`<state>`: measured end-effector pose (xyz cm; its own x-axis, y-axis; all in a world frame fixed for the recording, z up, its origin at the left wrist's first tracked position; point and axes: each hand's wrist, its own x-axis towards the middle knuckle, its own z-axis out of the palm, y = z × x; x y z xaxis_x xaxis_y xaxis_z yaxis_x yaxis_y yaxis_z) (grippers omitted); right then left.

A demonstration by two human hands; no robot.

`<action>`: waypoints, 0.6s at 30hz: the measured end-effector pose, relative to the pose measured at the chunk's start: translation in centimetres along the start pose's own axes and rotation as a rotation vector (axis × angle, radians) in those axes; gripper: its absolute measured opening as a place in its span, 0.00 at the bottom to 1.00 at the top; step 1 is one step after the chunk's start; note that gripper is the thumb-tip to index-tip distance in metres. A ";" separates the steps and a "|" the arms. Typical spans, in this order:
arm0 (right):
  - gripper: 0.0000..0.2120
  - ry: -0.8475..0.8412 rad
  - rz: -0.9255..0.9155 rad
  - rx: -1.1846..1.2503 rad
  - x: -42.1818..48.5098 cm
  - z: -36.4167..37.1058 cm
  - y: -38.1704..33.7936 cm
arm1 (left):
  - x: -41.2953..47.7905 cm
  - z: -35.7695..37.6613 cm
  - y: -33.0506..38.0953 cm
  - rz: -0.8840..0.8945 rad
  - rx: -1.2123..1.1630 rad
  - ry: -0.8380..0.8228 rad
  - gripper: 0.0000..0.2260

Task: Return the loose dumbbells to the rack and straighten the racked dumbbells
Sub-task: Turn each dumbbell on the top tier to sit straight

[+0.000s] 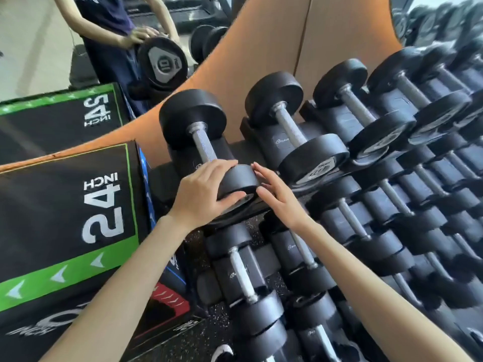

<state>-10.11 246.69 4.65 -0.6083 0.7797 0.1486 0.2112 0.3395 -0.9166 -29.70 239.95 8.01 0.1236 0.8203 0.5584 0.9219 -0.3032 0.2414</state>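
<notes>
Head view: the black round-headed dumbbell with a knurled steel handle (202, 143) lies in the end cradle, nearest the plyo box, on the top tier of the black tiered rack (339, 124). Its far head sits close to the orange wall panel (261, 48). Your left hand (201, 192) grips the near head, its fingers (222, 165) curled over the rim and the thumb on the end face. Your right hand (274, 194) holds nothing; its straight fingers (264, 173) lie flat against the head's other side.

This looks like the straightening step. Turn the head with the gripping hand and use the flat hand as a stop. Line the handle up with the neighbouring racked dumbbell (290, 126), and settle both heads down into the cradle. Keep your fingertips out from under the head and out of the gap beside the neighbour, where I would expect a pinch.

Writing: the black plyo box with green trim (65, 205) beside the rack reads "24 INCH" in white, turned sideways. The wall mirror (39, 35) repeats that box, and also shows a grey end plate (164, 64) marked "10". A small white logo on a cradle begins "NAU"; I cannot read the rest.
</notes>
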 end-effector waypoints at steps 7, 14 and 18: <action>0.31 0.045 -0.015 0.264 3.4 2.7 2.2 | -0.8 1.7 -0.9 -0.066 -0.098 0.233 0.24; 0.24 0.184 -0.190 0.364 4.3 4.8 1.1 | -2.2 1.5 -2.1 -0.073 -0.255 0.277 0.24; 0.27 0.142 -0.266 0.286 4.6 4.2 0.3 | -3.2 2.4 -2.4 -0.138 -0.354 0.350 0.24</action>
<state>-16.05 248.12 3.52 -0.4973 0.7558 0.4259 -0.1729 0.3948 -0.9024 -31.44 239.25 3.70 -0.1768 0.6712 0.7199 0.7325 -0.3988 0.5517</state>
